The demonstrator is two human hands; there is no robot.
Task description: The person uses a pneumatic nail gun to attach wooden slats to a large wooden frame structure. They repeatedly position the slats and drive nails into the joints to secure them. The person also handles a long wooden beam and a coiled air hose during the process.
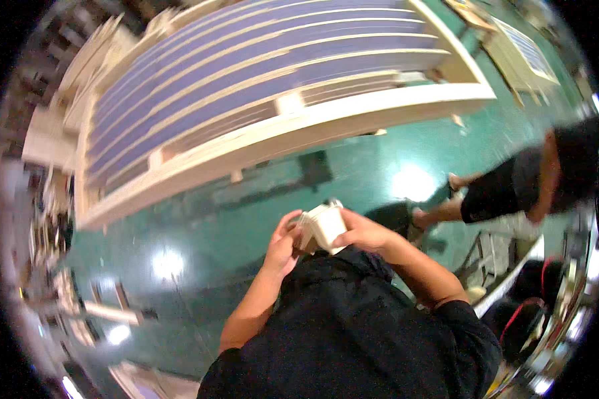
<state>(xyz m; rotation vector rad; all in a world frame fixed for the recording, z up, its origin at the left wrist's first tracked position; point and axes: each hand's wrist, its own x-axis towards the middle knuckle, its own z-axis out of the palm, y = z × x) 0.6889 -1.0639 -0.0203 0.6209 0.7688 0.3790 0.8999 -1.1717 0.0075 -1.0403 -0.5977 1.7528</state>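
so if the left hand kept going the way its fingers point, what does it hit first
The left hand points up and right into the pale block that both hands grip, so it would probably meet that first. The right hand sits on the block's far side.

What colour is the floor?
The floor is shiny green, seen best in the head view.

Bare left forearm rising from six o'clock toward twelve, left hand (283,245) with fingers curled inward, bare right forearm angling in from four o'clock, right hand (366,233) closed at its fingertips, both hands meeting near centre, wrists bent inward
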